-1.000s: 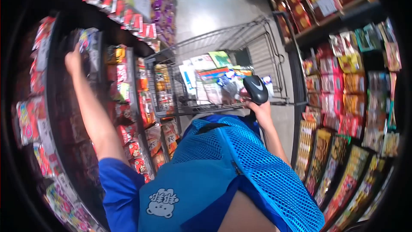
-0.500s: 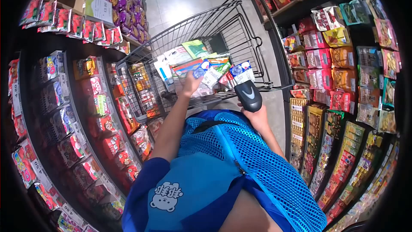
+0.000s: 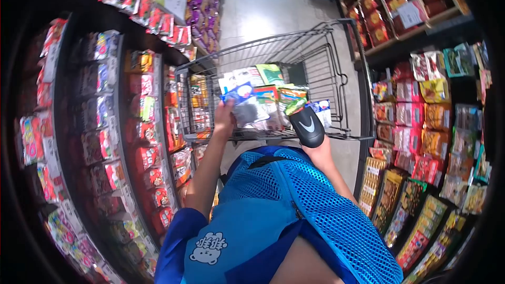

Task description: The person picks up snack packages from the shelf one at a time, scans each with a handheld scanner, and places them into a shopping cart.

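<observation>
My left hand [image 3: 225, 120] is closed on the edge of a blue and white packet [image 3: 247, 106], held over the near left part of a black wire shopping cart [image 3: 347, 138]. In my right hand [image 3: 319, 152] is a black handheld scanner [image 3: 308, 130], its head pointing into the cart. Just beyond the scanner is another blue and white packet [image 3: 322, 109], partly hidden by it. Inside the cart lie a green packet [image 3: 270, 74], a green and yellow bag [image 3: 292, 95] and several other packets. The fingers of my right hand are mostly hidden under the scanner.
Shelves of hanging snack bags [image 3: 144, 108] stand close on the left, and racks of colourful packets [image 3: 409, 106] on the right. Purple packs [image 3: 201, 10] and wooden bins [image 3: 386, 34] flank the tiled aisle [image 3: 252, 5] ahead.
The view has shifted, so the cart and shelves appear lower and further right. My left hand has moved the blue and white packet leftward, away from the other one and the scanner.
</observation>
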The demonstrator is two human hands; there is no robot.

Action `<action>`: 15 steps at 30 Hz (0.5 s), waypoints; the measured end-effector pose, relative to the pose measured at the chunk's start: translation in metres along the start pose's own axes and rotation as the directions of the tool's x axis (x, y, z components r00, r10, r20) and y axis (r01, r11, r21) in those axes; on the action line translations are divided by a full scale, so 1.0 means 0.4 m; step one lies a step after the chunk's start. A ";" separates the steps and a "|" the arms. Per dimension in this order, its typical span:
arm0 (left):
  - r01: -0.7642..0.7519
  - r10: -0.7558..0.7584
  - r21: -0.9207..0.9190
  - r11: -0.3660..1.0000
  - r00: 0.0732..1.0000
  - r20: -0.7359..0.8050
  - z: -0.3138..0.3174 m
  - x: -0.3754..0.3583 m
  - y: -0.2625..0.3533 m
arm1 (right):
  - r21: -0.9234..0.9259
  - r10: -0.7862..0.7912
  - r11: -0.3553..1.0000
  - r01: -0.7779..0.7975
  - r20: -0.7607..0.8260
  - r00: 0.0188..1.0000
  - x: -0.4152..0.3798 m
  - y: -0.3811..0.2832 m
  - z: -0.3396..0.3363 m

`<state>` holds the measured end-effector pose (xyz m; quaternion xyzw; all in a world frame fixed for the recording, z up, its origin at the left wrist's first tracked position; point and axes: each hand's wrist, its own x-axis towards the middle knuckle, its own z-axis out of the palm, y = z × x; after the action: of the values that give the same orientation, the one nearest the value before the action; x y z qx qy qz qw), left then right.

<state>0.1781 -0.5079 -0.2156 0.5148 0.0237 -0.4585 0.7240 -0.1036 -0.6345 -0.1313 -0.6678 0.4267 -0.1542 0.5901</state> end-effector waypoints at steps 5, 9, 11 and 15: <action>0.133 0.128 -0.685 0.716 0.940 0.317 -0.145 -0.115 0.035 | -0.040 -0.048 0.998 0.054 0.142 0.989 0.054 -0.062 0.054; 0.006 0.149 -0.675 0.737 0.974 0.171 -0.085 -0.223 0.088 | -0.028 -0.081 0.996 0.088 0.193 0.978 0.072 -0.011 0.093; -0.092 0.116 -0.556 0.826 0.993 0.009 -0.104 -0.215 0.108 | -0.056 -0.095 0.993 0.107 0.183 0.978 0.068 -0.011 0.104; -0.358 0.382 -0.270 0.894 0.923 0.042 -0.075 -0.213 0.268 | -0.117 -0.078 0.988 0.101 0.184 0.980 0.085 0.047 0.102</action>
<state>0.2158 -0.4251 -0.1090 0.3895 -0.0497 -0.3291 0.8588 -0.0619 -0.6321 -0.1693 -0.7333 0.3503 -0.0927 0.5753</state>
